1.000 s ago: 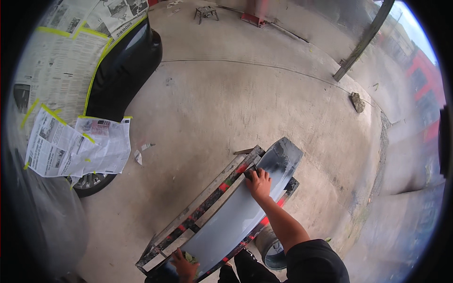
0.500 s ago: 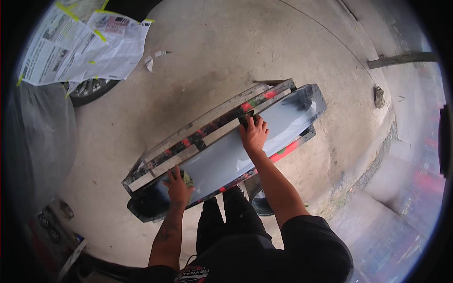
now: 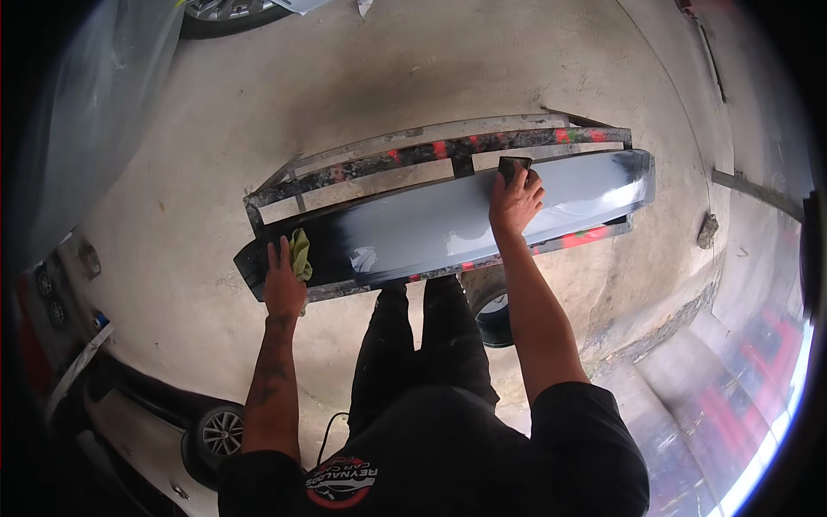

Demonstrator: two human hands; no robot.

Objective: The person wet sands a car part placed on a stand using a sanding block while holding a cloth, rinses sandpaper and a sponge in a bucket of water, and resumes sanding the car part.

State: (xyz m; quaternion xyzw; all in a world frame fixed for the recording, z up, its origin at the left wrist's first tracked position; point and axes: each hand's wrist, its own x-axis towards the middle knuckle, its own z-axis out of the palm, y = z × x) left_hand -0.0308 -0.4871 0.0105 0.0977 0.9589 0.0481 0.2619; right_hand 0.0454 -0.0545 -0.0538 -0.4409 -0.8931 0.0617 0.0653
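A long car body panel [image 3: 413, 226], patchy grey in the middle and black toward its ends, lies across a metal stand [image 3: 366, 161] in front of me. My right hand [image 3: 517, 205] grips a small black block [image 3: 514, 165], which rests on the panel's grey surface near its far edge. My left hand [image 3: 282, 280] lies on the black left end with fingers stretched forward. A crumpled green cloth [image 3: 300, 254] is tucked by the thumb of that hand, against the panel. The block's underside is hidden.
A dark round container [image 3: 494, 320] stands on the floor below the stand. Car wheels show at the upper left [image 3: 228, 10] and lower left [image 3: 221, 431]. Plastic sheeting [image 3: 103, 112] hangs at the left. A stone [image 3: 707, 231] lies at the right, near a wall.
The view has turned, so the panel appears more level. My left hand with the green cloth has shifted toward the panel's black left end. The right hand still holds the block on the grey part.
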